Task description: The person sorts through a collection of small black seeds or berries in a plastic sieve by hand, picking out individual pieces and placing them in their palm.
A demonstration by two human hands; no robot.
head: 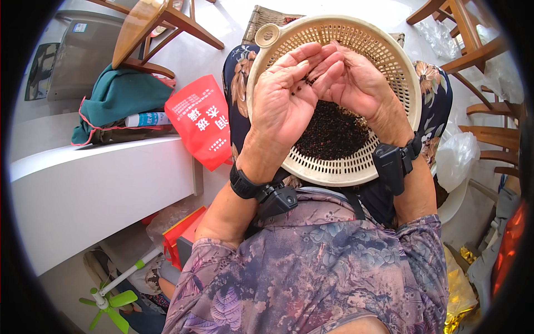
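A round cream plastic colander [333,177] rests across my lap, with a heap of small dark seeds or dried berries [333,133] in its bottom. Above it both palms face up and the fingers meet. My left hand [288,92] is cupped, with a few dark grains on its palm and more near the fingers. My right hand [354,81] leans in against it, its palm partly covered by the left fingertips; whether it bears grains too cannot be told. Each wrist wears a black strapped device.
Beyond the colander lies a woven mat or seat [260,25]. A red bag [200,121] bearing writing and a white cabinet [108,179] are at the left, below a wooden chair [144,25]. Wooden chairs [479,54], plastic bags [457,160] and a pale basin [454,204] stand right.
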